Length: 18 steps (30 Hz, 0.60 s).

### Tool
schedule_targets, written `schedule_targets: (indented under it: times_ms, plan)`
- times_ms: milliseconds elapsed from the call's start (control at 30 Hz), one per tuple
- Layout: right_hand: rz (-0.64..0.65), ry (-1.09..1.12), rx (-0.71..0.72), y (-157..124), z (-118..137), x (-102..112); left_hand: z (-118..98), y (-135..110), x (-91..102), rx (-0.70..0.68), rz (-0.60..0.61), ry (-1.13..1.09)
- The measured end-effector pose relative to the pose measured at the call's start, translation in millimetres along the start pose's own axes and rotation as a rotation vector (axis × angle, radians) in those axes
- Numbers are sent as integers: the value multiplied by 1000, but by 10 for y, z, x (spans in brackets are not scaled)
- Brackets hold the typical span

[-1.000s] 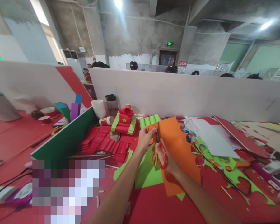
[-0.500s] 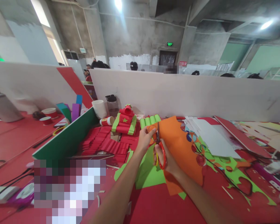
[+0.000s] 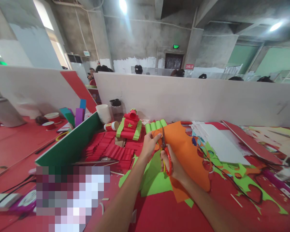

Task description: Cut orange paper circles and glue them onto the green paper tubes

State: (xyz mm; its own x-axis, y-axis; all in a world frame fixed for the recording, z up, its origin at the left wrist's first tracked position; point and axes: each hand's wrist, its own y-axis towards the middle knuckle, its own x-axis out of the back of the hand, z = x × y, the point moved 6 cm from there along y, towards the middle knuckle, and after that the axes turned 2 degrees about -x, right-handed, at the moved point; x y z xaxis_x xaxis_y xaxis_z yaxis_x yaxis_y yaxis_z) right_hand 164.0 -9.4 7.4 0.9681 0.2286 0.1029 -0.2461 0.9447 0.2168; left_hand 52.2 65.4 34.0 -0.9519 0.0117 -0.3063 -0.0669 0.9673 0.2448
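My right hand [image 3: 172,162] grips red-and-yellow scissors [image 3: 166,152], blades pointing up into an orange paper sheet [image 3: 187,154]. My left hand [image 3: 149,145] pinches the sheet's upper left corner, where a curved cut runs. The sheet is held above the red table [image 3: 157,216] and has round holes cut along its right edge. Beneath it lies a light green sheet [image 3: 157,182].
Red folded strips [image 3: 106,148], a red-and-green paper model with a star [image 3: 130,125] and green rolls [image 3: 156,125] lie behind my hands. A green board [image 3: 70,145], white cup [image 3: 103,113] and dark bottle [image 3: 116,108] stand left. White sheets [image 3: 219,141] and green offcuts [image 3: 246,183] lie right. A white partition [image 3: 207,96] closes the back.
The orange sheet has turned slightly and the scissors have advanced a little along the curved cut. Both hands stay in nearly the same place.
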Motion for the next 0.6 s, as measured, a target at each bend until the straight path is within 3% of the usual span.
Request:
schedule_targets:
  times_ms: [367,600]
  plan:
    - [60,19,-51,74,-65,114,-118,-35,-19,16,32,10]
    - [73,46,-58,76,-8,120,-64,-1,15,31,36,27]
